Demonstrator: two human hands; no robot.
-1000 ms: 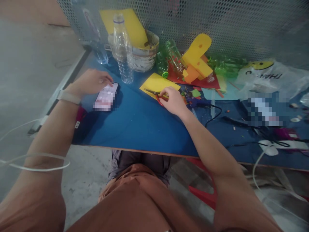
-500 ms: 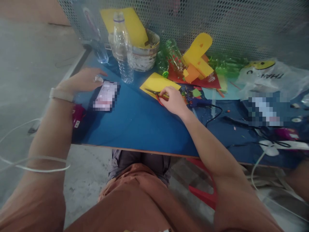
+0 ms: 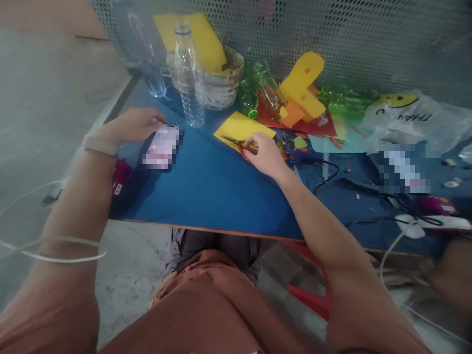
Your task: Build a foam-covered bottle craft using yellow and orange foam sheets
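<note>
My right hand (image 3: 267, 155) is closed around the red handles of a pair of scissors (image 3: 232, 140). Their dark blades point left, over a sheet of yellow paper (image 3: 239, 125) on the blue table. At the upper left edge of a phone (image 3: 162, 146), my left hand (image 3: 138, 124) has its fingers bent together. A small pale bit shows at those fingertips, too small to name. The phone lies flat, its screen lit and partly pixelated. Behind the phone and paper stands a clear plastic bottle (image 3: 189, 78).
A stained bucket (image 3: 220, 89) holds yellow sheets. Green bottles (image 3: 350, 98), a yellow-orange paper shape (image 3: 304, 91) and a plastic bag (image 3: 424, 118) line the mesh panel. Right lie cables and a power strip (image 3: 442, 222). A magenta object (image 3: 121, 174) sits by my left forearm.
My left hand has shifted slightly, its fingers drawing together beside the phone's top edge. My right hand and the scissors have stayed in place.
</note>
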